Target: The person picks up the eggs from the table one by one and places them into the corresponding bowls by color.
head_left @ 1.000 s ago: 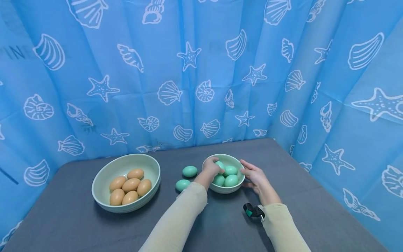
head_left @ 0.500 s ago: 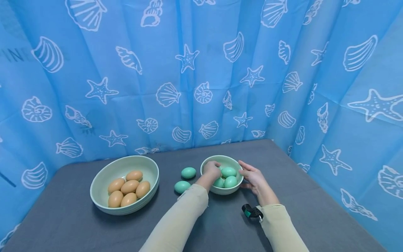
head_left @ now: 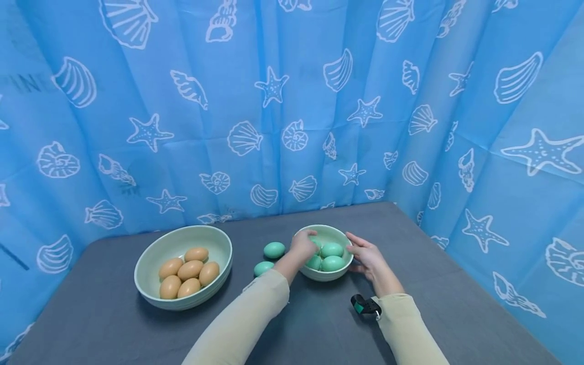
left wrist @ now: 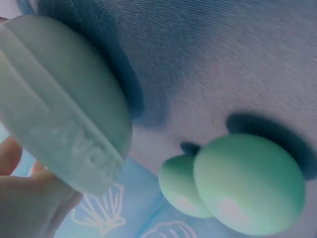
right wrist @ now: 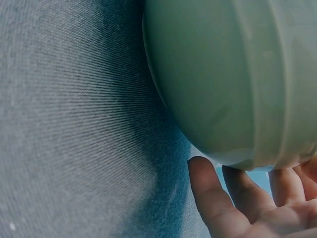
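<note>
In the head view, a small pale-green bowl (head_left: 326,276) holds several green eggs (head_left: 333,263). My left hand (head_left: 303,246) is over its left rim, fingers reaching inside beside a partly hidden egg; the fingertips are partly out of sight. The left wrist view has that hand (left wrist: 34,203) at the bowl's rim. My right hand (head_left: 371,258) rests against the bowl's right side. In the right wrist view, its spread fingers (right wrist: 247,196) touch the outer wall. Two more green eggs lie on the table left of the bowl, one farther (head_left: 274,250), one nearer (head_left: 263,268).
A larger pale-green bowl (head_left: 182,304) with several brown eggs (head_left: 190,270) stands on the left of the grey cloth-covered table (head_left: 319,324). A blue curtain (head_left: 205,111) with a seashell pattern hangs behind and to the right. A black strap device (head_left: 365,304) sits by my right wrist.
My left hand reached deeper into the small bowl with a green egg, then drew back left towards the rim, leaving the egg inside. My right hand has stayed at the bowl's side.
</note>
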Motion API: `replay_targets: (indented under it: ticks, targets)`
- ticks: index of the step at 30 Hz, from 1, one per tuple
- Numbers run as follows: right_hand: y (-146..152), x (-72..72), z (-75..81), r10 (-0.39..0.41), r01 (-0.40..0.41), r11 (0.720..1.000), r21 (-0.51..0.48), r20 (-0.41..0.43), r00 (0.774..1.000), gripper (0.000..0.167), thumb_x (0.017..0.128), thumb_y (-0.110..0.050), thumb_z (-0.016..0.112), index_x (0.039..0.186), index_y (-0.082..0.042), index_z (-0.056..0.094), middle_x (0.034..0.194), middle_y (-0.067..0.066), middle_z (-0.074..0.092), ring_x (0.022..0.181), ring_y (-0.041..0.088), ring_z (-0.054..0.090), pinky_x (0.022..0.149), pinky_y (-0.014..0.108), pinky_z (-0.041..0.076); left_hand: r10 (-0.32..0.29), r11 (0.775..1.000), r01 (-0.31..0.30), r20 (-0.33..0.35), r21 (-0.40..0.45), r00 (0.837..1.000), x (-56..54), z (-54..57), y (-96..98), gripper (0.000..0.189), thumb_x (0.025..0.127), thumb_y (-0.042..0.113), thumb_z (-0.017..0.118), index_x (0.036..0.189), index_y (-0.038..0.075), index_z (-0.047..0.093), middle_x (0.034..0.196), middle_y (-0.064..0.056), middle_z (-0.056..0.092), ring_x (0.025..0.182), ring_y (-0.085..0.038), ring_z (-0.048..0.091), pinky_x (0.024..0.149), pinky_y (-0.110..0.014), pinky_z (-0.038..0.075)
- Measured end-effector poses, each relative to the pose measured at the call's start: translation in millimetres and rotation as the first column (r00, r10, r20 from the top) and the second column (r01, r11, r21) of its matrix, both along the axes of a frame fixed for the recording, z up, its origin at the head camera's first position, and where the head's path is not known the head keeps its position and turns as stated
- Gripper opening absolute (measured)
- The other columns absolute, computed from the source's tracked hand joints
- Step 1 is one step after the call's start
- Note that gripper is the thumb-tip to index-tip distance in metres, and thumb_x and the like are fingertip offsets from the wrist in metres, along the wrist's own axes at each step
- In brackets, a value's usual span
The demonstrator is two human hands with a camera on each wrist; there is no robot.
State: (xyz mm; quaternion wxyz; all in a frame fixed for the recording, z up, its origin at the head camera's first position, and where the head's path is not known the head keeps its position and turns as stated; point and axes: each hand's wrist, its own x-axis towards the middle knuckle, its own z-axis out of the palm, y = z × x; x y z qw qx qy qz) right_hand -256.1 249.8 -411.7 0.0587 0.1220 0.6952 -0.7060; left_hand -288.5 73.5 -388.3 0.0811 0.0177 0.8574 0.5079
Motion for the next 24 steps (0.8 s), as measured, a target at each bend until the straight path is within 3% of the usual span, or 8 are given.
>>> replay_targets:
  ticks: [4,8,14,19,24]
  targets:
    - [1,-0.9,-0.6,-0.001,0.001,1.000,0.011,0.002,1.000,0.052,0.102,-0.007,0.046,0.152,-0.011,0.033,0.159,0.011,0.021,0.139,0.040,0.030,0.099,0.060,0.042,-0.029,0.992,0.032,-0.020,0.125,0.999,8.9,2.1,-15.2,0.036,0.090,-0.001,0.062,0.125,0.005,0.063,0.135,-0.016,0.054,0.121,-0.031,0.052,0.086,-0.038,0.052]
    - [2,-1.5,0.3,0.005,-0.005,1.000,0.020,0.006,1.000,0.052,0.102,-0.008,0.047,0.152,-0.011,0.033,0.159,0.011,0.021,0.139,0.040,0.029,0.099,0.058,0.043,-0.051,0.977,0.064,-0.072,0.205,0.996,18.5,2.5,-32.2,0.034,0.092,0.001,0.061,0.126,0.001,0.061,0.132,-0.020,0.055,0.121,-0.036,0.052,0.089,-0.043,0.052]
    - [4,-1.6,2.7,0.007,-0.007,1.000,0.019,0.009,1.000,0.053,0.101,-0.008,0.047,0.152,-0.011,0.031,0.159,0.012,0.019,0.140,0.040,0.028,0.099,0.058,0.043,-0.009,0.988,0.039,-0.192,0.148,0.981,29.5,6.9,-53.6,0.033,0.090,-0.001,0.063,0.123,-0.001,0.062,0.128,-0.020,0.058,0.118,-0.038,0.053,0.094,-0.047,0.049]
    - [3,-1.3,2.5,0.009,-0.009,1.000,0.018,0.019,1.000,0.053,0.102,-0.008,0.046,0.153,-0.012,0.031,0.159,0.011,0.019,0.140,0.040,0.029,0.100,0.058,0.042,0.016,0.991,0.013,-0.210,0.136,0.978,36.3,8.7,-70.1,0.033,0.090,0.000,0.064,0.122,0.000,0.063,0.130,-0.019,0.058,0.125,-0.040,0.048,0.101,-0.052,0.043]
    - [1,-1.4,1.5,0.010,-0.010,1.000,0.020,0.030,0.999,0.052,0.103,-0.008,0.045,0.153,-0.013,0.032,0.159,0.011,0.020,0.139,0.039,0.030,0.100,0.057,0.043,0.018,0.996,0.005,-0.236,0.094,0.972,42.9,3.5,-84.2,0.037,0.088,0.001,0.066,0.124,0.003,0.063,0.133,-0.019,0.055,0.128,-0.039,0.045,0.103,-0.054,0.040]
